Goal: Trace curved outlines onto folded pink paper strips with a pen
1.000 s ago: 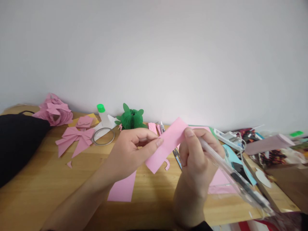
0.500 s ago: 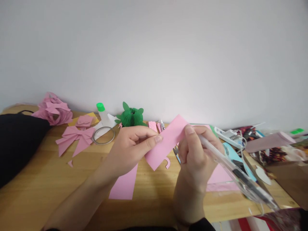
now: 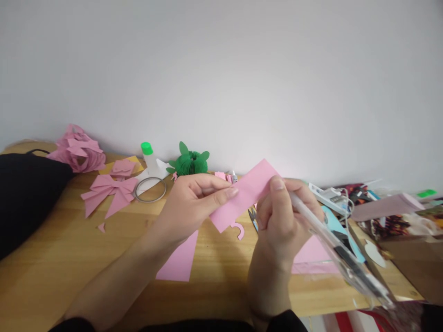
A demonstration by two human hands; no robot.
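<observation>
The left hand [image 3: 188, 203] and right hand [image 3: 285, 219] are pinching a pink rectangular paper strip [image 3: 245, 194] above the wooden tabletop [image 3: 51, 276] — the right also gripping a clear plastic pen [image 3: 314, 223] — while a folded pink paper bow [image 3: 121, 186] is lying farther left.

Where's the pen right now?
In the head view, the pen is right of centre, held in the right hand, which also pinches the pink paper; it slants toward the picture's lower right.
</observation>
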